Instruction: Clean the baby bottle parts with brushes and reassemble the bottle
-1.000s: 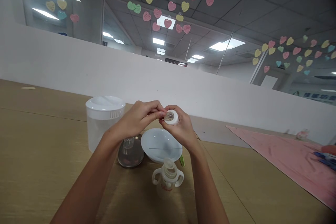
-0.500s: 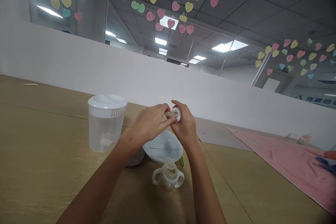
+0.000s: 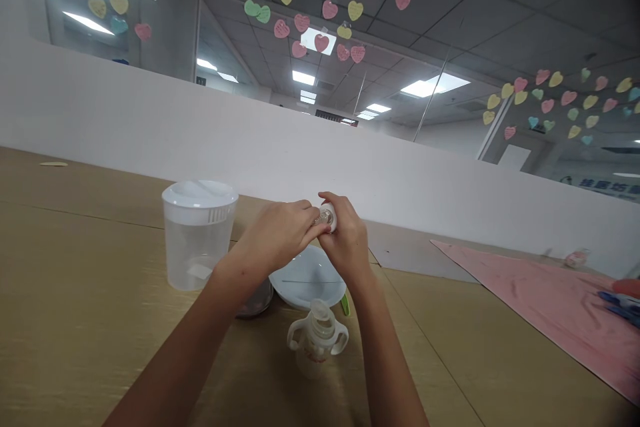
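Note:
Over the bowl, both hands meet at a baby bottle nipple [image 3: 325, 217], clear, set in a white collar ring [image 3: 334, 217]. My left hand [image 3: 283, 230] is closed, its fingertips pinching the clear nipple and hiding most of its tip. My right hand [image 3: 347, 237] is closed round the white ring from the other side. Below the hands a baby bottle [image 3: 316, 345] with two white handles stands upright on the table, a clear piece tilted at its open mouth. Behind it lies a pale blue bowl [image 3: 303, 290] with a thin straight line across it.
A clear tub [image 3: 193, 250] with a white lid stands to the left. A dark round object [image 3: 257, 303] is partly hidden behind my left arm. By the bowl lies a green piece [image 3: 345, 305]. A pink cloth [image 3: 540, 293] covers the right side, with a blue and red item [image 3: 623, 300] on it.
The left fingers have closed further over the nipple, so less of its tip shows. The whole view has shifted slightly. The bottle, bowl and tub stay put.

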Tool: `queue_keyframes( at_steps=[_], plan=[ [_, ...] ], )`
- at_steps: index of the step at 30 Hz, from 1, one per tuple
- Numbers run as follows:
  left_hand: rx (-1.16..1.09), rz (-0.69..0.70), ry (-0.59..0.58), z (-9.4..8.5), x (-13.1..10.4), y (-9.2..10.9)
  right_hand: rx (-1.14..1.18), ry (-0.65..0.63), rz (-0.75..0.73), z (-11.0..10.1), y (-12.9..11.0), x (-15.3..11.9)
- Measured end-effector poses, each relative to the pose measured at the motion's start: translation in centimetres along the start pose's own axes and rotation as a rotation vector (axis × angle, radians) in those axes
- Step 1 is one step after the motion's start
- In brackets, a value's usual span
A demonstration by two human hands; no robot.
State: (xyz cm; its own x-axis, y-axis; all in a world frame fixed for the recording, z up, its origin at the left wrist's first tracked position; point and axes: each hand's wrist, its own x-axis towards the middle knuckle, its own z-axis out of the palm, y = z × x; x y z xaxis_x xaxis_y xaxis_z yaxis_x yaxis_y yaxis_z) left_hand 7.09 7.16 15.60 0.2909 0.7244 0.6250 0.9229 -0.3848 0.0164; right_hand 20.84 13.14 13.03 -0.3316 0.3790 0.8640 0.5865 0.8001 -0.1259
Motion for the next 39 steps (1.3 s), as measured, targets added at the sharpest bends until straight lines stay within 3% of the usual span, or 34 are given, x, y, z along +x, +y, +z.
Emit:
queue_keyframes(
  at_steps=[4,6,9,10,12,13,16,20,24,31,39],
  plan=[
    [-0.301,-0.047,0.071,1.5,0.5,0.5,0.004,0.059,0.041,-0.3,1.3,0.2],
    [-0.603,-0.09,0.13,3.6,-0.3,0.8,-0.004,0.038,0.163,-0.4,2.2,-0.2],
    [-0.952,-0.242,0.24,8.1,-4.1,1.3,0.058,-0.014,0.352,-0.2,3.2,-2.2],
    [-0.997,-0.264,0.196,9.7,-5.8,1.5,0.116,-0.011,0.392,0.0,3.4,-3.3],
    [-1.044,-0.166,0.087,12.8,-9.3,1.8,0.256,-0.025,0.47,0.4,3.5,-5.8],
    [-1.086,-0.099,0.057,14.1,-10.7,2.0,0.325,-0.057,0.469,0.6,3.4,-7.1],
    [-1.17,-0.108,0.02,16.5,-12.8,2.3,0.436,-0.147,0.37,1.3,3.1,-10.2],
    [-1.15,-0.218,0.033,16.9,-12.6,2.6,0.339,-0.051,0.212,1.9,2.6,-12.0],
    [-1.184,-0.317,0.008,16.2,-12.4,2.4,0.317,-0.064,0.099,2.2,2.3,-12.6],
    [-1.189,-0.344,-0.078,15.6,-12.2,2.1,0.317,-0.076,0.119,2.9,2.6,-13.3],
    [-1.124,-0.342,-0.071,15.7,-12.4,2.1,0.315,-0.078,0.155,2.9,3.4,-13.6]
  ],
)
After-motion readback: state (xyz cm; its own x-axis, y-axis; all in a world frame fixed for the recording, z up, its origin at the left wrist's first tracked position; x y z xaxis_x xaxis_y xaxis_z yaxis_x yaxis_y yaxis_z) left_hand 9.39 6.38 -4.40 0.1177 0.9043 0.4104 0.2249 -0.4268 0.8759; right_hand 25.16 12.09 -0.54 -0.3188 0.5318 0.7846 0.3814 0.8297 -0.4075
